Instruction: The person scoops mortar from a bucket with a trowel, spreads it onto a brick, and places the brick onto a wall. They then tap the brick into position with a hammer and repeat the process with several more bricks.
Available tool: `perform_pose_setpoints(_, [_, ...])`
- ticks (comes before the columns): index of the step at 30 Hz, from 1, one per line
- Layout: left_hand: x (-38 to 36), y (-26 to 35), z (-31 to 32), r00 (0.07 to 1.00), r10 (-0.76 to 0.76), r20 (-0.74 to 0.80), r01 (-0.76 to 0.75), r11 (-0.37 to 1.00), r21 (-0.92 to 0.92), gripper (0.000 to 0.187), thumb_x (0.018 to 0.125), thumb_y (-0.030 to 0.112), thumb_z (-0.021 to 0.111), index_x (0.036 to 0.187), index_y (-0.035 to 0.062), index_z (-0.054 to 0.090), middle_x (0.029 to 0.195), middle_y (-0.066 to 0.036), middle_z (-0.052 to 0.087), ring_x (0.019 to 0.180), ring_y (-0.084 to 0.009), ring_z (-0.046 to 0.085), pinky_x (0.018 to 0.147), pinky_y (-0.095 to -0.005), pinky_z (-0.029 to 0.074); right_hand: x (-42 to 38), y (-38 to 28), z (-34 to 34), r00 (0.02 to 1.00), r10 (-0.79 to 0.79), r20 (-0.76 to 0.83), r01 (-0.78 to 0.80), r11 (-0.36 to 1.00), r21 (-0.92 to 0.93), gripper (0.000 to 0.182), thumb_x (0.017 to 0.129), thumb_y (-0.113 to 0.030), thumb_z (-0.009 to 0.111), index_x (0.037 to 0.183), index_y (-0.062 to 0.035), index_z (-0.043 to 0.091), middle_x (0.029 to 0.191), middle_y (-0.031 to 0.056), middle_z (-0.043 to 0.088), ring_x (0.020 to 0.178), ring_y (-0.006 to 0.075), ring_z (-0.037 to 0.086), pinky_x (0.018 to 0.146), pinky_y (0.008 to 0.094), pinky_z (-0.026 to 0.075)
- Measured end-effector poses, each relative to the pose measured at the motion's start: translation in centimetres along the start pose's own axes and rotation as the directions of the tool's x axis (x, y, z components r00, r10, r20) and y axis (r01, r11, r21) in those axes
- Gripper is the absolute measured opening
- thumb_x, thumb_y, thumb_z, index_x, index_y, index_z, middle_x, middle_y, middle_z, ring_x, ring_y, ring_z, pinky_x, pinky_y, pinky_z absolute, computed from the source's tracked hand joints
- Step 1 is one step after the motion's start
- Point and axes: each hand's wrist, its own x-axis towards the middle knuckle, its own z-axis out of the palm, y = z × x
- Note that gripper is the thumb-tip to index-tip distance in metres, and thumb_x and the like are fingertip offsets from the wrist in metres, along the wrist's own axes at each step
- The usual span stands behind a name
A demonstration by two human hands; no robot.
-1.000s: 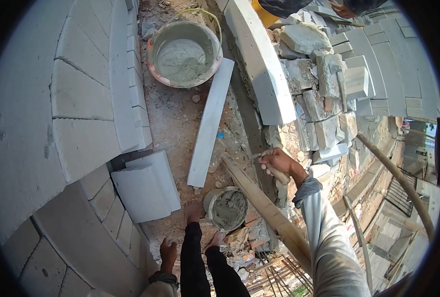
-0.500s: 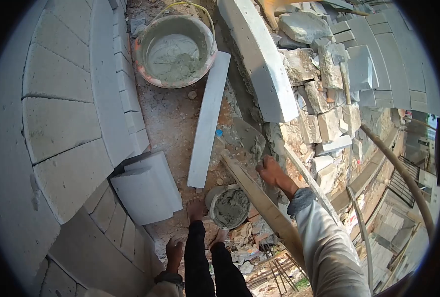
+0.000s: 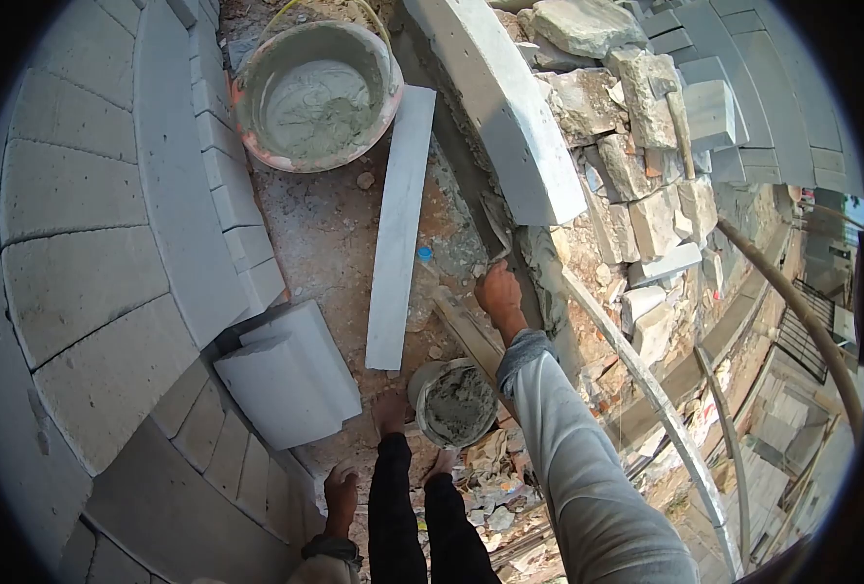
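My right hand (image 3: 498, 292) is closed around a trowel (image 3: 491, 237), whose blade lies against the mortar joint under the end of a long curved stone block (image 3: 510, 117). A small bucket of grey mortar (image 3: 454, 401) stands just below that hand, beside my bare feet (image 3: 389, 413). My left hand (image 3: 340, 492) rests low on the edge of the dressed stone wall (image 3: 101, 282), holding nothing.
A large bucket of wet mortar (image 3: 315, 92) sits at the top. A long flat slab (image 3: 398, 224) lies on the dirt, and a moulded stone block (image 3: 291, 375) lies near the wall. Rough rubble stones (image 3: 636, 146) are stacked on the right, where curved poles (image 3: 646, 380) edge a drop.
My right hand has moved left and up with the trowel, from beside the wooden plank to the joint under the curved block. My left hand has stayed on the wall.
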Motion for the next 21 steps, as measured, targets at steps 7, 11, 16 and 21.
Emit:
perform_pose_setpoints(7, [-0.4,1.3,-0.7,1.0,0.008,0.026,-0.01,0.999,0.053,0.036,0.089,0.007,0.059,0.123,-0.0039,0.061,0.096,-0.009,0.068,0.068,-0.0112,0.055,0.06,-0.0273,0.045,-1.8,0.1,-1.3,0.997,-0.027,-0.074,0.035,0.993,0.114,0.039,0.091,-0.026,0.061,0.109,0.0054,0.046,0.097,0.0325,0.067,0.092,0.0487,0.066,0.083,0.0531,0.054])
perform_pose_setpoints(11, [-1.0,2.7,0.4,1.0,-0.002,0.022,0.003,1.0,-0.023,0.037,0.089,0.008,0.059,0.124,-0.0035,0.06,0.092,-0.007,0.068,0.058,-0.0072,0.049,0.05,-0.0244,0.038,-2.4,-0.1,-1.9,0.995,-0.034,-0.093,0.046,0.991,0.126,0.039,0.091,-0.026,0.061,0.109,0.0046,0.046,0.095,0.0315,0.067,0.09,0.0486,0.067,0.082,0.0532,0.054])
perform_pose_setpoints(16, [-1.1,3.1,1.3,0.998,-0.032,0.056,0.034,0.998,-0.045,0.04,0.089,0.009,0.059,0.127,-0.0026,0.06,0.092,-0.006,0.068,0.059,-0.0067,0.049,0.05,-0.0249,0.038,-3.4,-0.3,-2.4,0.995,-0.021,-0.1,0.035,0.989,0.143,0.039,0.091,-0.027,0.062,0.11,0.0036,0.045,0.094,0.0308,0.067,0.09,0.0477,0.067,0.081,0.0529,0.054])
perform_pose_setpoints(21, [-1.0,3.0,1.7,0.998,0.007,0.069,-0.008,1.0,0.006,0.04,0.088,0.009,0.06,0.126,-0.0031,0.06,0.092,-0.006,0.066,0.063,-0.0084,0.052,0.054,-0.025,0.041,-4.4,0.2,-3.6,0.995,-0.028,-0.099,0.038,0.995,0.097,0.039,0.091,-0.026,0.062,0.109,0.003,0.044,0.096,0.03,0.067,0.09,0.0466,0.067,0.08,0.0523,0.055])
